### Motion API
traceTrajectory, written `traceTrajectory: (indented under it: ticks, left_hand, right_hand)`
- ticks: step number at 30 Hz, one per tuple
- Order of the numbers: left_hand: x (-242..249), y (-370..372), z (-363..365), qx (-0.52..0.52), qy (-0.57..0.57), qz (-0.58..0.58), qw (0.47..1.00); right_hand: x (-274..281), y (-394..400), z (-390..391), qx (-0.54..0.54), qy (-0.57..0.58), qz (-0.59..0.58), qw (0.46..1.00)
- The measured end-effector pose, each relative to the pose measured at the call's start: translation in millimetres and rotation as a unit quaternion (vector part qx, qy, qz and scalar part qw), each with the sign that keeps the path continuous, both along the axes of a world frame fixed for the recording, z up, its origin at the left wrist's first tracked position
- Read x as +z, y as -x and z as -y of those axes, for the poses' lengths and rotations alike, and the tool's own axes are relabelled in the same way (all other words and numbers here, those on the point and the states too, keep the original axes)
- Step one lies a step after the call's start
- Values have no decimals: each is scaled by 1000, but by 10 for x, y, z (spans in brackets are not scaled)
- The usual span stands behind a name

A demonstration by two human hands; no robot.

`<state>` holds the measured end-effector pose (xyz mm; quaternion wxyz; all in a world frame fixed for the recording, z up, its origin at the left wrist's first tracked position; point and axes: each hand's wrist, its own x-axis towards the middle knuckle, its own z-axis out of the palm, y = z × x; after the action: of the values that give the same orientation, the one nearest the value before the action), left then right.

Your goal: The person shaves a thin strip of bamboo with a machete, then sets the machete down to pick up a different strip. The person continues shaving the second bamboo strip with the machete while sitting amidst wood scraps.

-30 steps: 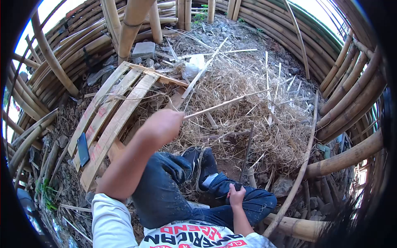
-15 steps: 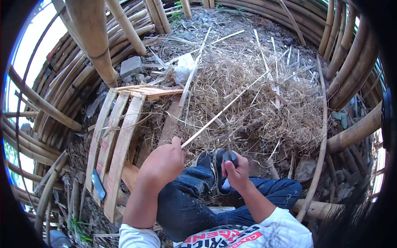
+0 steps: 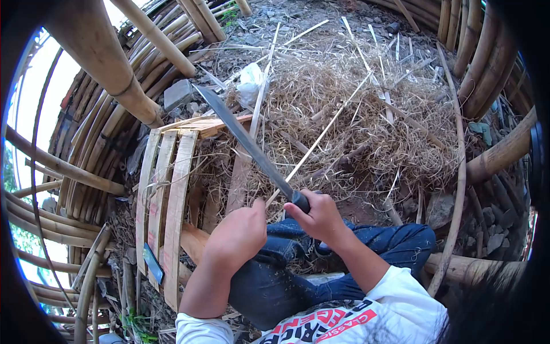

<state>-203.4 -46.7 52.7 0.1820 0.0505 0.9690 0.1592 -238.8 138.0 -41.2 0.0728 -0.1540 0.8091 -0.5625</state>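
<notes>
My left hand [image 3: 238, 236] is closed around the near end of a long, thin bamboo strip [image 3: 325, 135], which slants away to the upper right over the shavings. In my right hand [image 3: 321, 215] is the dark handle of a machete [image 3: 246, 140]. Its long blade points up and to the left, crossing over the strip just ahead of my left hand. Both hands are above my crossed legs in jeans [image 3: 275, 281]. Under the strip lies a thick heap of curly bamboo shavings [image 3: 395, 137].
A slatted wooden crate [image 3: 177, 212] stands to the left, with a phone [image 3: 153, 264] on its slats. Beyond it are a white plastic bag [image 3: 250, 83] and a grey block [image 3: 179, 94]. Bamboo poles [image 3: 123, 86] and stacked bamboo surround the spot. Several loose strips lie on the far ground.
The machete has swung up from pointing forward to pointing up-left, its blade now across the strip. My right hand has risen and moved closer to my left, which still grips the strip.
</notes>
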Motion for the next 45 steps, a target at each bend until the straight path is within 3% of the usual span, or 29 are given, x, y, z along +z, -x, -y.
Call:
traceTrajectory:
  ticks: [11, 15, 17, 19, 26, 29, 33, 35, 39, 43, 45]
  left_hand:
    - [125, -6, -160, 19, -2, 36, 999]
    - [114, -17, -159, -2, -16, 14, 1000]
    - [46, -29, -93, -21, -3, 13, 1000]
    - [66, -17, -102, -4, -11, 9, 1000]
    - [24, -15, -128, 1, -37, 15, 999]
    - [152, 0, -226, 19, -9, 32, 999]
    - [163, 0, -253, 12, -19, 29, 999]
    - [131, -11, -236, 18, -1, 25, 1000]
    - [153, -31, -213, 21, 0, 21, 1000]
    - [163, -17, -210, 13, -8, 33, 999]
    - [167, 5, -227, 11, -9, 42, 999]
  right_hand:
    - [-174, 99, -326, -48, 13, 29, 998]
    - [44, -231, -183, -14, 33, 70, 997]
    - [45, -318, -124, 61, 15, -27, 998]
    - [25, -266, -139, 71, 12, -10, 997]
    - [-481, 251, -494, -53, 71, 73, 993]
    - [-454, 270, -545, -57, 41, 19, 997]
    - [-121, -26, -353, -52, 56, 94, 993]
    - [-77, -186, -241, 25, 42, -13, 999]
    - [-101, -141, -220, 55, 46, -28, 997]
    - [-370, 207, -469, -23, 45, 78, 996]
    - [-574, 382, -626, -52, 107, 110, 987]
